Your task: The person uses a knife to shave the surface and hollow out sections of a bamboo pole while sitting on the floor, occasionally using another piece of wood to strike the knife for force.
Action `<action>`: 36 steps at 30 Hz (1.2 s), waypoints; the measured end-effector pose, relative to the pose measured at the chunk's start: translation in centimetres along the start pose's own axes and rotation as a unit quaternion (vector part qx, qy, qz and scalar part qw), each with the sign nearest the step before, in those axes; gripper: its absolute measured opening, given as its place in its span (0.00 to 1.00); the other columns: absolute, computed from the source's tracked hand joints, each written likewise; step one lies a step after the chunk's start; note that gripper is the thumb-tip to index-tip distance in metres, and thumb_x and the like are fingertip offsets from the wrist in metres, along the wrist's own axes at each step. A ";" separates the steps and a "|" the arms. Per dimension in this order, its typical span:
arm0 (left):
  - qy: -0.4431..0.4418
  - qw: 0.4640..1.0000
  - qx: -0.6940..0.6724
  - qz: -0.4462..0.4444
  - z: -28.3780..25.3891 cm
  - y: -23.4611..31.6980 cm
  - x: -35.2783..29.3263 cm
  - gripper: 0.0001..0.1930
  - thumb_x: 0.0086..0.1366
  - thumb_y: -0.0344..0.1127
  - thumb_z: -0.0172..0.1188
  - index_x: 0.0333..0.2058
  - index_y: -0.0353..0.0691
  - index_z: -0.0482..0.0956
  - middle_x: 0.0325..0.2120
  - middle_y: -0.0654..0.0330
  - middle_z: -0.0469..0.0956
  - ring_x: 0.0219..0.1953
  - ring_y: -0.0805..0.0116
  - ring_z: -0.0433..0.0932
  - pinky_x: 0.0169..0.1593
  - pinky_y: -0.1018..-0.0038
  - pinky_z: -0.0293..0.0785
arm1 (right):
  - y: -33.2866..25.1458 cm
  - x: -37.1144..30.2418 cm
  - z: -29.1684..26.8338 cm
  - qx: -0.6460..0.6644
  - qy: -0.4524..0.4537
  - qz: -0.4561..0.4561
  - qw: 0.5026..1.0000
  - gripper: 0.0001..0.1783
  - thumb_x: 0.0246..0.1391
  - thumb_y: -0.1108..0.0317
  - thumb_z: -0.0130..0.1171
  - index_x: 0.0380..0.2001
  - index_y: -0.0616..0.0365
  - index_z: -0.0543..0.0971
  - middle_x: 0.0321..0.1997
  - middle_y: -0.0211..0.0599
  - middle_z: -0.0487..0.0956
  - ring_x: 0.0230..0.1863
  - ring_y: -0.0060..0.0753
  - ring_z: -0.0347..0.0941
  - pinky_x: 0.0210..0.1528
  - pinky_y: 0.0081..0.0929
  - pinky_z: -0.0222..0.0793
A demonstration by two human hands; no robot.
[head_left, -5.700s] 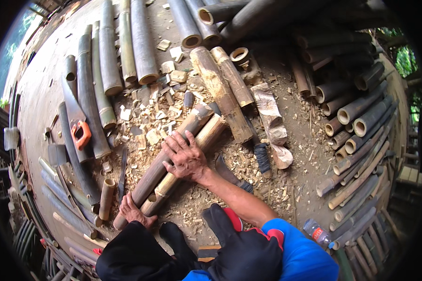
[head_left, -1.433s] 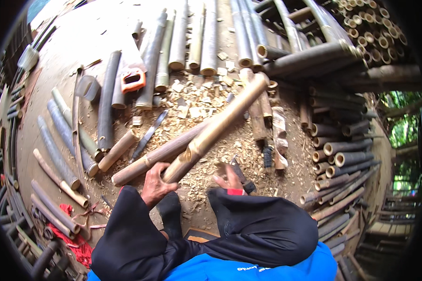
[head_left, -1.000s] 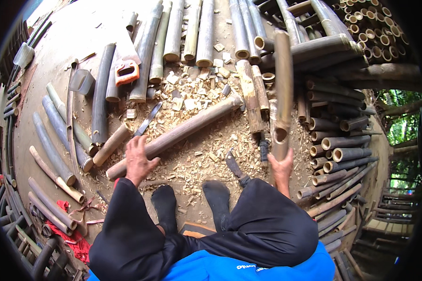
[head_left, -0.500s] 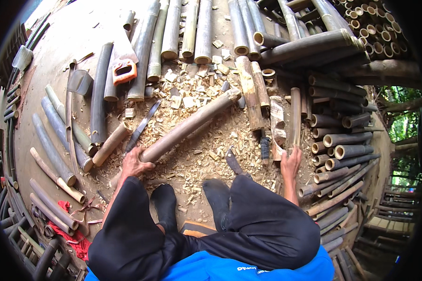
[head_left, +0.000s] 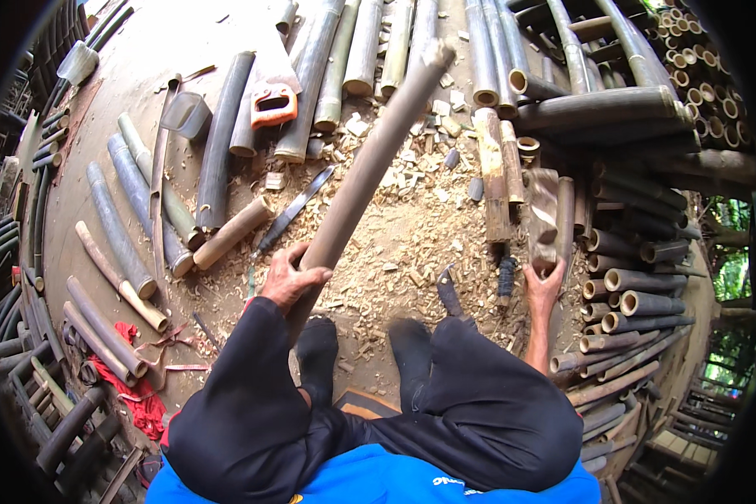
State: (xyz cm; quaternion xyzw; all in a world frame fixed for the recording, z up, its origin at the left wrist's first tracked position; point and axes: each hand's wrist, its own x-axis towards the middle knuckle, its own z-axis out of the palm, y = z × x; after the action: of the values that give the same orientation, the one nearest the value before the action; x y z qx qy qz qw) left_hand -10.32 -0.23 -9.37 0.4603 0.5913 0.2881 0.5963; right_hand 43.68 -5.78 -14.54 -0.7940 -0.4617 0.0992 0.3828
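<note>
My left hand (head_left: 287, 281) is wrapped round a brown bamboo pole (head_left: 365, 168) near its lower end. The pole slants up and away to the right; its bottom passes behind my left knee. Over on the right, my right hand (head_left: 543, 286) closes its thumb and fingers on the near end of a notched piece of wood (head_left: 543, 210), which is a little blurred. A dark-wrapped handle (head_left: 506, 279) lies left of that hand. Beyond my left hand rests a long knife (head_left: 298, 208). A short dark blade (head_left: 448, 290) points out beside my right knee.
Wood chips (head_left: 395, 244) cover the ground before my feet. A saw with an orange handle (head_left: 275, 103) leans on bamboo lengths at the back. Stacked bamboo tubes (head_left: 647, 281) line the right side. A short bamboo piece (head_left: 233, 233) and a clear plastic container (head_left: 186, 116) are at left.
My left hand has raised the bamboo pole and tilted it steeper. My right hand has closed on the notched wood's near end. The whole view has shifted, so the surroundings appear farther right.
</note>
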 end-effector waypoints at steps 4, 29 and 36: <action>-0.052 0.991 -0.122 -0.007 3.3 2.2 0.6 0.32 0.56 0.39 0.77 0.55 0.28 0.79 0.42 0.57 0.84 0.42 0.71 0.81 0.50 0.70 0.78 | -10.0 1.2 3.7 -0.071 -0.149 -0.083 0.983 0.48 0.40 0.56 0.82 0.65 0.51 0.71 0.58 0.46 0.81 0.65 0.44 0.73 0.72 0.55 0.62; -0.045 0.995 -0.087 -0.018 13.2 -5.5 1.7 0.29 0.54 0.42 0.78 0.51 0.29 0.83 0.39 0.51 0.86 0.41 0.65 0.85 0.47 0.66 0.81 | -15.7 4.5 19.9 -0.126 -0.359 -0.388 0.839 0.53 0.42 0.70 0.77 0.73 0.38 0.66 0.69 0.29 0.72 0.69 0.43 0.65 0.66 0.68 0.54; -0.006 0.999 -0.030 0.028 12.8 -5.2 4.9 0.31 0.53 0.46 0.79 0.49 0.27 0.84 0.39 0.48 0.87 0.39 0.63 0.86 0.46 0.64 0.82 | -16.2 6.0 22.2 -0.167 -0.337 -0.416 0.828 0.53 0.44 0.72 0.75 0.74 0.38 0.64 0.70 0.31 0.72 0.70 0.42 0.65 0.69 0.69 0.49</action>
State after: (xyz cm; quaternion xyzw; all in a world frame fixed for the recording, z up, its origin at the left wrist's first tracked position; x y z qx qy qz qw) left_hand 1.70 -0.70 -17.75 0.4608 0.5655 0.3196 0.6048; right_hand 24.98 15.11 -17.29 -0.4962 -0.8578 0.1135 0.0707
